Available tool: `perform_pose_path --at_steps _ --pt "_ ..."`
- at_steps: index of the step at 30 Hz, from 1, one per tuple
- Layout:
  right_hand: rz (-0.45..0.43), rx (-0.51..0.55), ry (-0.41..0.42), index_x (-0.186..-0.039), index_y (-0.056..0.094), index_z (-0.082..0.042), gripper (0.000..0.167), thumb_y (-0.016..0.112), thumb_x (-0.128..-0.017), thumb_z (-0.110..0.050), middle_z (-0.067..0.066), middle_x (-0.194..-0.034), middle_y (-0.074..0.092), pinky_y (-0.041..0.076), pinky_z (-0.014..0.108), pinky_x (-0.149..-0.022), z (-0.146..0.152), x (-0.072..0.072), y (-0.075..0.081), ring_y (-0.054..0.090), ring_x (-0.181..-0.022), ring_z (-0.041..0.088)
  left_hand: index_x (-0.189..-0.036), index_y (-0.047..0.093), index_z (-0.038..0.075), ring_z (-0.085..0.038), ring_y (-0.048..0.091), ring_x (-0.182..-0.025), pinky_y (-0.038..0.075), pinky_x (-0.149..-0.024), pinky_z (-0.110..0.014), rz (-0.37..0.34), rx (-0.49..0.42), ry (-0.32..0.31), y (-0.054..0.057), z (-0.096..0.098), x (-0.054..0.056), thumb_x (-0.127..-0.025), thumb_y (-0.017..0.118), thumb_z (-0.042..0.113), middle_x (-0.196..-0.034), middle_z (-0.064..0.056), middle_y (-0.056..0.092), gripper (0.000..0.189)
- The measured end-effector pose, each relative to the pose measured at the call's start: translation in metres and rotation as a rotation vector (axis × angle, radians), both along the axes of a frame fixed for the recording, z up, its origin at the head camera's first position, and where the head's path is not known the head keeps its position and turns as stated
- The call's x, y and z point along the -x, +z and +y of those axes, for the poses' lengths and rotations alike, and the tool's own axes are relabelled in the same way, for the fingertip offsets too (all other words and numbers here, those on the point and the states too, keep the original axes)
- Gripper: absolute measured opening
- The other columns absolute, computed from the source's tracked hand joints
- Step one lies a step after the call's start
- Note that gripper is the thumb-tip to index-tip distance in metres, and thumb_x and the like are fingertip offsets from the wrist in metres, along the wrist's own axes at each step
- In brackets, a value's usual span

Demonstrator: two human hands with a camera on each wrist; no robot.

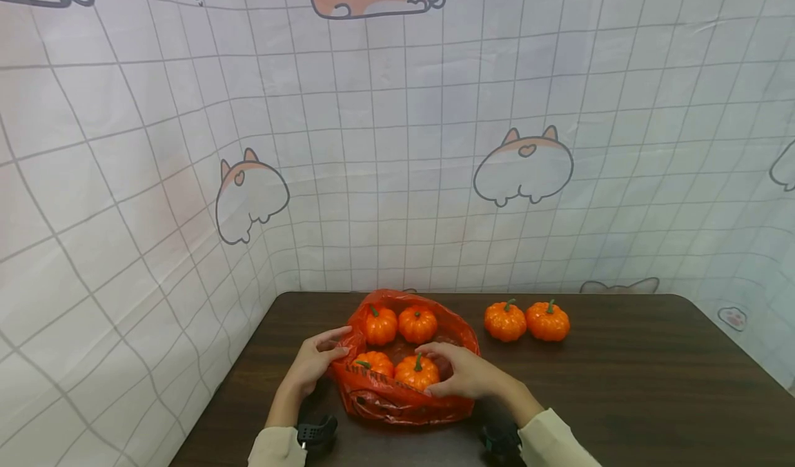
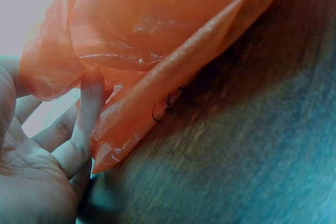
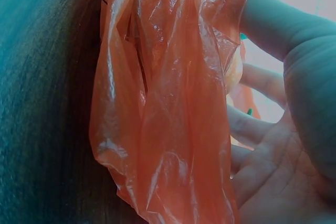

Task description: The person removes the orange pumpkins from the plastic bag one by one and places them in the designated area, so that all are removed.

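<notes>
A red plastic bag (image 1: 404, 412) with dark print lies spread open on the table, several small orange pumpkins inside. At its left side my left hand (image 1: 312, 361) holds the rim; the left wrist view has its fingers (image 2: 90, 103) against the thin film. My right hand (image 1: 462, 370) reaches over the right side of the bag, thumb and fingers around the front right pumpkin (image 1: 417, 372). Beside that one sits another pumpkin (image 1: 375, 363), partly hidden by the bag's front wall. In the right wrist view, hanging bag film (image 3: 168, 119) covers most of the held pumpkin.
Two more pumpkins, one (image 1: 506, 321) next to the other (image 1: 548, 321), stand on the dark wooden table (image 1: 633, 384) right of the bag. A white gridded cloth (image 1: 397, 232) with cartoon dogs hangs behind the table and along its left side.
</notes>
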State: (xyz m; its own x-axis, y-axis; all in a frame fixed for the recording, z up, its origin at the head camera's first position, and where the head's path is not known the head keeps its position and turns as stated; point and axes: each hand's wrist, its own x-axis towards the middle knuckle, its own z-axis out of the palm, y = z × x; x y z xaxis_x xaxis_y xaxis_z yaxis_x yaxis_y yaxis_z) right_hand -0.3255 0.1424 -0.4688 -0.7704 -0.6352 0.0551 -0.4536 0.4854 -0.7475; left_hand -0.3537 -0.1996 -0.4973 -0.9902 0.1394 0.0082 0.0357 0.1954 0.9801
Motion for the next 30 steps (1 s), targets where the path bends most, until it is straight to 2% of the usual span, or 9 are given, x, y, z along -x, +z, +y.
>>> perform_pose_path --at_steps 6,18,26,30 --pt "0.009 0.009 -0.016 -0.146 0.053 -0.013 0.067 0.080 -0.089 -0.033 0.007 -0.139 0.059 0.054 0.038 -0.091 0.002 0.001 -0.001 0.060 -0.118 0.024 -0.145 0.058 0.005 -0.018 0.066 -0.092 0.057 -0.076 -0.033 0.002 0.003 -0.001 0.000 0.001 0.000 -0.099 0.067 0.013 -0.119 -0.022 0.066 0.048" --pt "0.025 0.069 -0.025 -0.143 0.054 -0.011 0.065 0.082 -0.087 -0.029 0.008 -0.138 0.059 0.054 0.038 -0.093 0.007 0.002 0.005 0.058 -0.119 0.026 -0.145 0.057 0.005 -0.018 0.066 -0.093 0.057 -0.077 -0.033 0.005 0.007 -0.008 0.000 0.000 0.000 -0.099 0.066 0.013 -0.122 -0.024 0.065 0.048" --pt "0.009 0.126 -0.042 -0.147 0.051 -0.007 0.070 0.082 -0.087 -0.026 0.014 -0.144 0.056 0.051 0.052 -0.102 0.011 0.003 0.010 0.056 -0.128 0.035 -0.145 0.057 0.005 -0.018 0.065 -0.092 0.057 -0.076 -0.033 0.002 0.006 -0.003 0.000 0.000 0.000 -0.099 0.066 0.013 -0.121 -0.023 0.065 0.048" --pt "0.015 0.137 -0.051 -0.147 0.050 -0.008 0.070 0.083 -0.087 -0.024 0.016 -0.143 0.056 0.052 0.052 -0.101 0.014 0.004 0.012 0.057 -0.126 0.036 -0.145 0.057 0.005 -0.018 0.065 -0.092 0.057 -0.076 -0.033 0.002 0.006 -0.004 0.001 0.001 -0.001 -0.099 0.067 0.013 -0.121 -0.023 0.065 0.048"
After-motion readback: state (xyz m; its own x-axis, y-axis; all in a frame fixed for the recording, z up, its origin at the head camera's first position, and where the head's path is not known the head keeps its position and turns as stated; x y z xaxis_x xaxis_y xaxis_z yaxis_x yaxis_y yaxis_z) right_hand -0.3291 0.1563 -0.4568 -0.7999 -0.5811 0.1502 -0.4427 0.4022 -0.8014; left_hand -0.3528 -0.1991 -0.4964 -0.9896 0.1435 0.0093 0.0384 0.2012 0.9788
